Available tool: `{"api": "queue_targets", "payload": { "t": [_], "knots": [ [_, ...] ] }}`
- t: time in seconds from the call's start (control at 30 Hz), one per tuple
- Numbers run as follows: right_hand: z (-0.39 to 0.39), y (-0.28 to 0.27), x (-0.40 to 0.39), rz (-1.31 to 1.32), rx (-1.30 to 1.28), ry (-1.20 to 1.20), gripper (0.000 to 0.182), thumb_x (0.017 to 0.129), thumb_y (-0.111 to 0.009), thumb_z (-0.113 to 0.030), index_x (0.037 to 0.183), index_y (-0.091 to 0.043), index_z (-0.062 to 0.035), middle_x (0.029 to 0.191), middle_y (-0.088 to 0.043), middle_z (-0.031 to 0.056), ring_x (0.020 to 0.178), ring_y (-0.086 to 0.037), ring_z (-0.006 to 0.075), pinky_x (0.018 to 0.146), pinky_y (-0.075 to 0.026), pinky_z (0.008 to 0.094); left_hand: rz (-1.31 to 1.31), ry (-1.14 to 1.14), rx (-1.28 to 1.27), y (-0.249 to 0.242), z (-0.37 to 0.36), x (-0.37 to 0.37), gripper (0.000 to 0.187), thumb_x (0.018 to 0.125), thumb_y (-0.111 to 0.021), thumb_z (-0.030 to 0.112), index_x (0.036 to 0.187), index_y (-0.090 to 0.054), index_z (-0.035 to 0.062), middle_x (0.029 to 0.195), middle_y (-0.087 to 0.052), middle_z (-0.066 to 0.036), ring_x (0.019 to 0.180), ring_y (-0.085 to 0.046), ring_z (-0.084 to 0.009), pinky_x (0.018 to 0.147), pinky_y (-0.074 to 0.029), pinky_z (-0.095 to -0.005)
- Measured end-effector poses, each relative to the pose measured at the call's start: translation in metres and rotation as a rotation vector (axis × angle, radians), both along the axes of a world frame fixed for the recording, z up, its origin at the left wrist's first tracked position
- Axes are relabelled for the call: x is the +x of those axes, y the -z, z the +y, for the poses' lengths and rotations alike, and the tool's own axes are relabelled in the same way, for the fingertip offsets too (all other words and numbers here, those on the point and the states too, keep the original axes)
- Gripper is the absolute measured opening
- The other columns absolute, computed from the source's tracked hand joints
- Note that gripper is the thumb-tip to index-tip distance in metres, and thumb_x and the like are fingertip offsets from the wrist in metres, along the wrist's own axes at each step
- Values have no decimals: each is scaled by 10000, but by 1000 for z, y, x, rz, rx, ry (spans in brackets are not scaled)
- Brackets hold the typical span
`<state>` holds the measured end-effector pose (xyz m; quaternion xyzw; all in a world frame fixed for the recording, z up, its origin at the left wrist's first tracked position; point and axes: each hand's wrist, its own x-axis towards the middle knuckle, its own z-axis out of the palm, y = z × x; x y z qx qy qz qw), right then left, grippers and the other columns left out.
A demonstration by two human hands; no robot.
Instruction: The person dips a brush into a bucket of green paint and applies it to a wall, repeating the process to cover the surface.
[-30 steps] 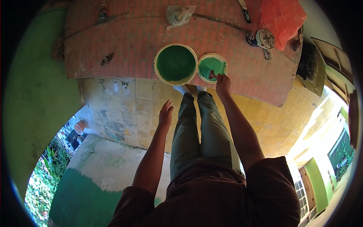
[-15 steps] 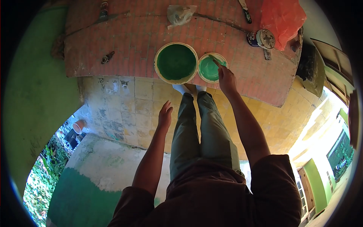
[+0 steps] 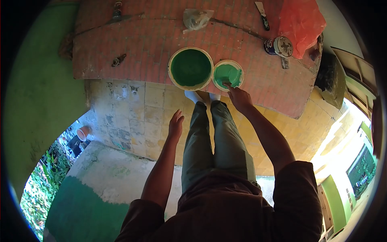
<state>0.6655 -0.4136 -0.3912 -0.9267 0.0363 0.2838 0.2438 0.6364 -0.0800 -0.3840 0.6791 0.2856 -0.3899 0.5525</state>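
My right hand [image 3: 239, 98] is at the near rim of the small round container [image 3: 228, 75] of light green paint, its fingers closed round a small tool that reaches into the paint. Most of that tool is hidden by the hand. Touching this container on its left is a larger bucket [image 3: 190, 68] of dark green paint. Lower and to the left, my left hand [image 3: 175, 124] hangs over the tiled floor with its fingers extended, holding nothing.
On the red brick-patterned surface [image 3: 149, 52] lie a clear plastic bag [image 3: 197, 19], a scraper [image 3: 262, 15], a paint can [image 3: 284, 46], a red plastic bag [image 3: 302, 26] and a small dark object [image 3: 118, 60]. Below is a partly green-painted wall [image 3: 88, 205].
My right hand has moved down and slightly left, from the right edge of the small container to its near rim, with the tool. The view has shifted slightly.
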Motion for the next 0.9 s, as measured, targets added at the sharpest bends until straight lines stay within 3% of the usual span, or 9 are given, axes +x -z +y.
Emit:
{"api": "queue_targets", "payload": {
  "t": [0.2,0.23,0.3,0.37,0.47,0.73,0.77,0.83,0.9],
  "knots": [
    [-35,32,-26,-81,202,377,259,932,-499,-251,1076,-613,-69,729,-628,161,683,-635,321,592,-492,402,-43,1,23,-5,5,-9,500,903,-524,204,1388,-416,149,1375,-481,-58,1249,-432,-191,997,-314,-410],
    [-44,42,-33,13,297,592,270,935,-499,-268,1062,-613,-59,664,-594,123,603,-598,263,536,-460,363,-56,-4,23,-14,3,-8,500,903,-524,204,1388,-416,149,1375,-481,-58,1249,-432,-191,997,-314,-410],
    [-62,35,-37,94,392,801,284,938,-500,-286,1047,-613,-49,599,-560,85,523,-562,206,480,-427,325,-62,-43,34,-41,-6,-5,491,907,-506,120,1369,-391,1,1369,-461,-192,1290,-428,-248,1057,-319,-326],
    [-74,11,-50,312,826,1215,298,938,-507,-322,1042,-622,-68,584,-500,14,486,-474,112,430,-365,269,-81,-45,48,-47,-2,-15,488,906,-512,125,1365,-399,2,1355,-476,-187,1277,-441,-243,1051,-324,-323],
    [-86,-24,-67,389,1029,1360,298,940,-498,-347,1000,-633,-88,629,-522,-5,497,-486,108,460,-382,246,-79,-82,79,-67,8,-35,482,904,-526,134,1354,-417,0,1335,-498,-179,1254,-462,-237,1037,-336,-317],
    [-100,-107,-91,620,1540,1182,295,954,-496,-338,1110,-599,-111,673,-575,-15,503,-516,122,462,-400,246,-279,-71,286,-62,76,-144,437,906,-535,157,1300,-476,-21,1281,-538,-187,1208,-496,-273,1024,-373,-345],
    [-84,-134,-80,650,1390,1416,297,960,-484,-346,1115,-598,-120,654,-572,-17,517,-534,115,445,-396,224,-285,-65,388,-59,83,-160,428,901,-537,158,1285,-490,-24,1268,-545,-196,1202,-500,-296,1026,-377,-360],
    [-73,-157,-75,788,1563,1106,285,973,-446,-359,1072,-606,-144,602,-546,-9,493,-531,108,439,-394,215,-393,43,426,-54,98,-194,429,880,-548,162,1261,-506,-30,1260,-538,-227,1198,-492,-344,1037,-368,-387],
    [-48,-180,-58,811,1455,1026,341,991,-370,-399,961,-599,-149,517,-477,13,424,-466,126,405,-362,254,-419,30,485,-56,99,-213,467,857,-566,207,1258,-506,-24,1250,-535,-247,1197,-486,-355,1028,-374,-392]
  ]
}}
